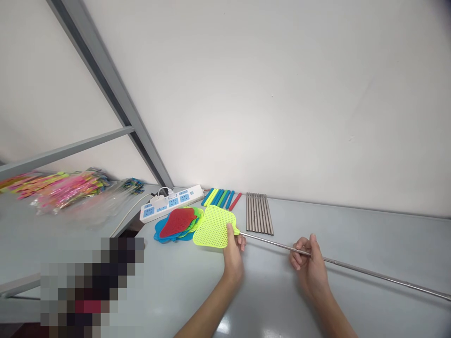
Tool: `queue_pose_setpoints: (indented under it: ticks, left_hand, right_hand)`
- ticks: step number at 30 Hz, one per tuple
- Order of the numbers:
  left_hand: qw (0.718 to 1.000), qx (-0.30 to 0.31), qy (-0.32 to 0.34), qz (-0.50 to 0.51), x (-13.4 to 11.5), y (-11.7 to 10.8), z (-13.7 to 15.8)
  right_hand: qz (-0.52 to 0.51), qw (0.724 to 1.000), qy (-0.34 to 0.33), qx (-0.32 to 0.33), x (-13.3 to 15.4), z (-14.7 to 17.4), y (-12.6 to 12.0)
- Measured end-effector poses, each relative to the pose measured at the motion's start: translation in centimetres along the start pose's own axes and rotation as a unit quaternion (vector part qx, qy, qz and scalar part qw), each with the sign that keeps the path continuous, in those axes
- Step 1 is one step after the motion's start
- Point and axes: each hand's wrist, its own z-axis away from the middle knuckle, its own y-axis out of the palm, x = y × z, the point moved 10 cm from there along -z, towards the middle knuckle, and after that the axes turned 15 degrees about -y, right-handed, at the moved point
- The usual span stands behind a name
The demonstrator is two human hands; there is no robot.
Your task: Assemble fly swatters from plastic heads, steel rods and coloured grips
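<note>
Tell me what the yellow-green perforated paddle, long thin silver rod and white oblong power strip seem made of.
Yellow-green perforated paddle: probably plastic, matt, from even colour and regular holes.
Long thin silver rod: likely metal, shiny, from bright streaks.
White oblong power strip: apparently hard plastic, smooth, from crisp edges.

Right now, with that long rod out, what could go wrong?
The rod reaches the picture's right edge, so its far end might bump something unseen. The left hand holds the yellow mesh close by the pile, so a swing could scatter it. Metal tubes nearby might roll if knocked.
</note>
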Motion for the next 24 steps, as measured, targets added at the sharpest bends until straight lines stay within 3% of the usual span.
queue_pose_setpoints:
  ticks: [7, 12, 20, 24]
  left_hand:
    - [0.998, 0.017, 0.002, -0.058, 0.0, 0.5, -0.3]
    - [0.993, -0.01, 0.009, -0.115, 0.4, -0.2, -0.8]
    - [0.989, 0.0, -0.004, -0.148, 1.4, -0.5, -1.7]
    - [0.987, 0.008, 0.0, -0.158, 1.7, -0.4, -1.5]
  right_hand:
    - [0.032, 0.999, 0.019, 0.015, -0.1, 0.1, 0.2]
    - [0.03, 0.998, 0.032, 0.049, -0.5, 0.0, 0.7]
    - [0.044, 0.974, 0.125, 0.183, -2.0, 1.2, 2.7]
    - [0.072, 0.964, 0.145, 0.212, -2.7, 1.1, 2.5]
